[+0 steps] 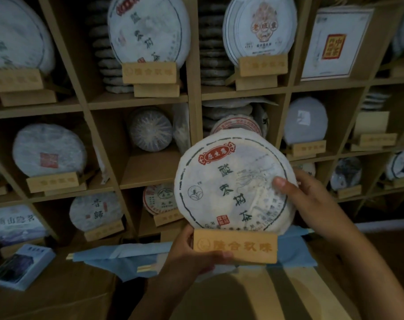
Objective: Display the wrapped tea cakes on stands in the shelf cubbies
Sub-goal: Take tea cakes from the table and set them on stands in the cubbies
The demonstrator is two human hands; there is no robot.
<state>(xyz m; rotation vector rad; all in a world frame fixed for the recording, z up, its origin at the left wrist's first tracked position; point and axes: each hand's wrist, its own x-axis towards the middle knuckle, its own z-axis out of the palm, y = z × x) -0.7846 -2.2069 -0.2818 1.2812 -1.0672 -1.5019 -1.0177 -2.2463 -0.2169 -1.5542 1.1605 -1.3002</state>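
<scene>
Your left hand [191, 255] grips the stand [235, 245], right hand [311, 199] pinches the cake [231, 181] upright on it, in front of the shelf. Slide both level into the free middle cubby [150, 167], label forward.

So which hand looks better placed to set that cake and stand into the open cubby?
Probably the left hand: it grips the wooden stand from below, nearer the open cubby. The right hand only steadies the tea cake.

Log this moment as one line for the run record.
phase: carrying | tea cake upright on wooden stand | left hand grips stand | right hand steadies cake | held before shelf cubbies, not yet placed
</scene>
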